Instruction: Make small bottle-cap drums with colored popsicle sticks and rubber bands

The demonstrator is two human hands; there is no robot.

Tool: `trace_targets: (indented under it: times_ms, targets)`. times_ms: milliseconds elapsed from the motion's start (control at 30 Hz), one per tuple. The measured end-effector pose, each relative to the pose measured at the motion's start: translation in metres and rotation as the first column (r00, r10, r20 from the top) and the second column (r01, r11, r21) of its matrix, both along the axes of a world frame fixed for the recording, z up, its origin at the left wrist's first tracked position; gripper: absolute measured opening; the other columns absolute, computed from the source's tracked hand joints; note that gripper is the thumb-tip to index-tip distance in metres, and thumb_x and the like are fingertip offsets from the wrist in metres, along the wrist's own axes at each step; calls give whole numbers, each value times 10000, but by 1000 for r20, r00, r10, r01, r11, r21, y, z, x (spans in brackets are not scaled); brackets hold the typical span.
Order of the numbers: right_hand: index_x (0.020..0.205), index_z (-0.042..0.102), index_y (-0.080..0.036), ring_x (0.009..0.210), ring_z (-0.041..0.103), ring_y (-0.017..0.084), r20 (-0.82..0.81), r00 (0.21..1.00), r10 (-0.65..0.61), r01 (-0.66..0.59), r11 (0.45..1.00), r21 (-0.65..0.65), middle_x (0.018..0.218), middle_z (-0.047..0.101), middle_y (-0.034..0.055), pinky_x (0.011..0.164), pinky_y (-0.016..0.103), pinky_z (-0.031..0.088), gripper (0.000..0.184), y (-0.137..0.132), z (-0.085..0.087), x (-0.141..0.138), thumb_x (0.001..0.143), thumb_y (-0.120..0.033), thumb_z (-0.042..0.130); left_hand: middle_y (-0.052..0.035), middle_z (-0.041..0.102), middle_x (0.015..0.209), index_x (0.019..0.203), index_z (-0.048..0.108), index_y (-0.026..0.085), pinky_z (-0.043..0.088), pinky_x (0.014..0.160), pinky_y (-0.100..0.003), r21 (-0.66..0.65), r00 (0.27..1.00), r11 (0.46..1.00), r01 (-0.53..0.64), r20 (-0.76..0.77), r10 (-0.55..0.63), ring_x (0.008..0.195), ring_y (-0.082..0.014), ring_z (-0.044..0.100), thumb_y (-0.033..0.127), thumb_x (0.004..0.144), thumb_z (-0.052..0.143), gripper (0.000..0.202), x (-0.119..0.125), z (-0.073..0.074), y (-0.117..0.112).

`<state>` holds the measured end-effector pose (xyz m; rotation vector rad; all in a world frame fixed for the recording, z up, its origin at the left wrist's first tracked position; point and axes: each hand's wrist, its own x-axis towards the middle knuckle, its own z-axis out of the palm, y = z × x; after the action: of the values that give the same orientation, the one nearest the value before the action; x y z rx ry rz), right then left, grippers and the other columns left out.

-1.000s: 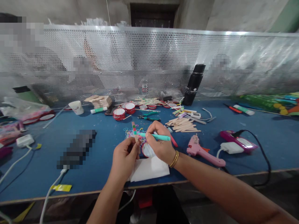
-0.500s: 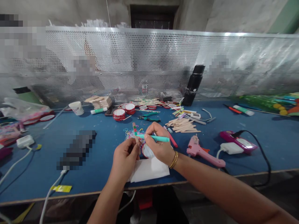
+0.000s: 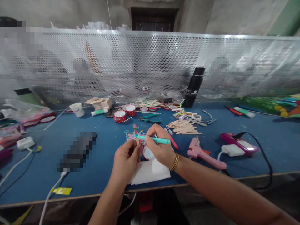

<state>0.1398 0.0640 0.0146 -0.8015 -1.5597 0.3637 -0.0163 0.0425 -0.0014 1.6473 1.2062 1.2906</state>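
Observation:
My left hand [image 3: 125, 161] is closed on a wooden craft stick [image 3: 135, 131] with red and green bands, held upright above the blue table [image 3: 98, 162]. My right hand [image 3: 159, 145] grips a teal marker [image 3: 156, 139], its tip touching the stick. Under both hands lie a white sheet of paper [image 3: 150, 172], a round red-rimmed lid [image 3: 147, 153] and a heap of coloured rubber bands [image 3: 131, 135].
A pink glue gun [image 3: 203, 153] lies right of my hands, with a white charger [image 3: 231, 150] and pink device [image 3: 239, 142] beyond. Plain wooden sticks [image 3: 184, 126], pliers [image 3: 150, 118], red lids [image 3: 119, 115], a black bottle [image 3: 193, 86], a paper cup [image 3: 77, 109] stand behind. A mesh screen [image 3: 150, 62] backs the table.
The view has tilted slightly, so everything sits a little lower in frame. My hands keep the same hold, the marker tip shifting slightly on the stick.

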Motion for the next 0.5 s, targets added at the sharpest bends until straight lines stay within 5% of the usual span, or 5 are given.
trace_targets:
  times_ms: [500]
  targets:
    - [708, 505, -243, 696, 532, 169, -58, 998, -30, 30, 1000, 2, 702, 558, -21, 684, 334, 413, 157, -1, 2, 1, 837, -223, 591, 29, 557, 550, 683, 567, 210, 384, 496, -228, 7, 1000, 1000, -1, 4, 1, 485, -119, 506, 421, 919, 618, 321, 0, 0, -1]
